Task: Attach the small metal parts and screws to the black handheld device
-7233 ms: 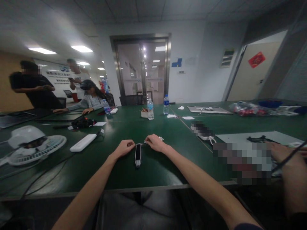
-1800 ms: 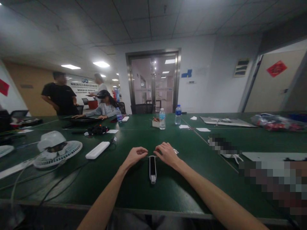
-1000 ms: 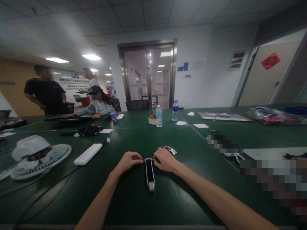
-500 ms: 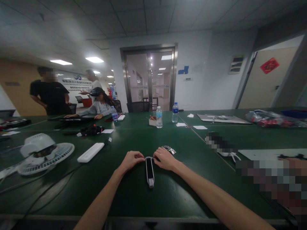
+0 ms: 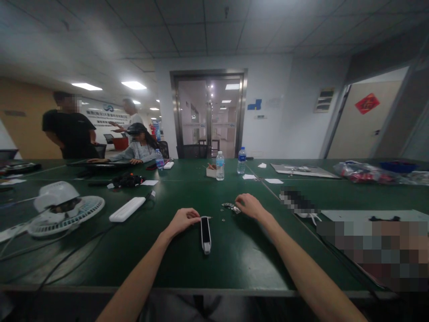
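A slim handheld device (image 5: 205, 232) with a black face and a pale rim lies lengthwise on the green table in front of me. Its narrow pale tip points towards me. My left hand (image 5: 184, 221) is at its far end, with thumb and fingers closed against the upper left corner. A thin small piece sticks out just right of that end. Farther right, my right hand (image 5: 250, 206) reaches over a small pile of shiny metal parts (image 5: 229, 205). Its fingertips are drawn together at the pile's right side, and what they pinch is hidden. Two tiny rings lie near the pile.
Water bottles (image 5: 220, 166) and a small box (image 5: 211, 171) stand beyond my hands. To the left are a white power strip (image 5: 127, 209), a fan part (image 5: 80, 214) and cables. At right lie a pale board (image 5: 375, 216) and bagged items (image 5: 362, 172). Other people are across the left side.
My right hand has left the device's far end and moved right and away to the metal parts. More of the pile shows now. My left hand stays by the device.
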{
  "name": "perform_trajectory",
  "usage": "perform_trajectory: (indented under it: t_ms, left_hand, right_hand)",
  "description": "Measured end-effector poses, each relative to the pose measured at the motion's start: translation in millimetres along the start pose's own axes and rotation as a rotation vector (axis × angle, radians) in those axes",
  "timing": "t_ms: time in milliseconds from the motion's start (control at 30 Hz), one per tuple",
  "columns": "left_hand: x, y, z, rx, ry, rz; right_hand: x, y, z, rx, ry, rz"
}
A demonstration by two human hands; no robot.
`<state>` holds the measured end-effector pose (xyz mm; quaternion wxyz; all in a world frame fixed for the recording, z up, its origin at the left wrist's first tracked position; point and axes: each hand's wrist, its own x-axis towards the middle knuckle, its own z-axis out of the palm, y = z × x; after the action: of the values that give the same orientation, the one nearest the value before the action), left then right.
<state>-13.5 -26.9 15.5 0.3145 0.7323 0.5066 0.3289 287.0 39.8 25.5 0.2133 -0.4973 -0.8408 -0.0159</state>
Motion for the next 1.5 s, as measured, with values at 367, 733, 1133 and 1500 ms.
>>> perform_trajectory:
  t_ms: [367, 733, 1133, 1500]
  left_hand:
    - [0, -6, 0.2, 0.018, 0.027, -0.014]
    - [-3, 2, -0.7, 0.012, 0.023, -0.036]
    - [0, -4, -0.4, 0.055, 0.018, -0.014]
    - [0, -5, 0.3, 0.058, 0.027, -0.015]
  right_hand:
    - [1, 28, 27, 0.266, -0.109, 0.216]
    - [1, 28, 15, 0.283, -0.142, 0.102]
    - [5, 22, 14, 0.172, -0.224, 0.057]
    - [-2, 12, 2, 0.157, -0.177, 0.122]
